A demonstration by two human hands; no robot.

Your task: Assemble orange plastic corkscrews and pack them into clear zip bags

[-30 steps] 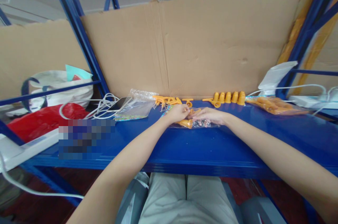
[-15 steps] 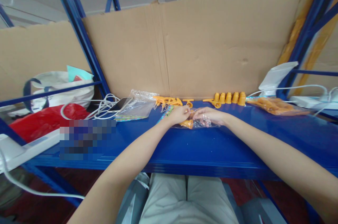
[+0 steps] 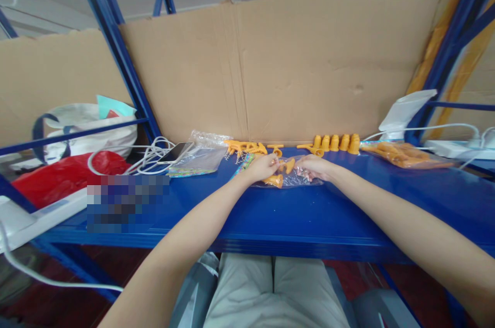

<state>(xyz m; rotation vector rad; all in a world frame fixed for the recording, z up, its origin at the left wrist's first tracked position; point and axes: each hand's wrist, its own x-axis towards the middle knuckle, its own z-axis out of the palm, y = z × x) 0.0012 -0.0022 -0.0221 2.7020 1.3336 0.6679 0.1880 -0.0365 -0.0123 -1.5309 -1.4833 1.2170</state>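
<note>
Reaching in from nearer than the clear bag [image 3: 296, 180], both bare forearms cross the blue shelf [image 3: 270, 214] on which the bag lies. At the bag's left edge the left hand [image 3: 264, 167] has its fingertips bunched together; whether they pinch film or an orange piece cannot be told. At the bag's right end the right hand [image 3: 315, 167] curls its fingers closed on the film. Inside the bag lie an orange cone [image 3: 275, 180] and, between the hands, a second orange piece [image 3: 289, 165]. Behind the bag to the left sits a heap of orange parts [image 3: 243, 148]; behind it to the right stands a row of orange caps [image 3: 336, 143]. Farthest back rises a cardboard sheet [image 3: 294, 70].
</note>
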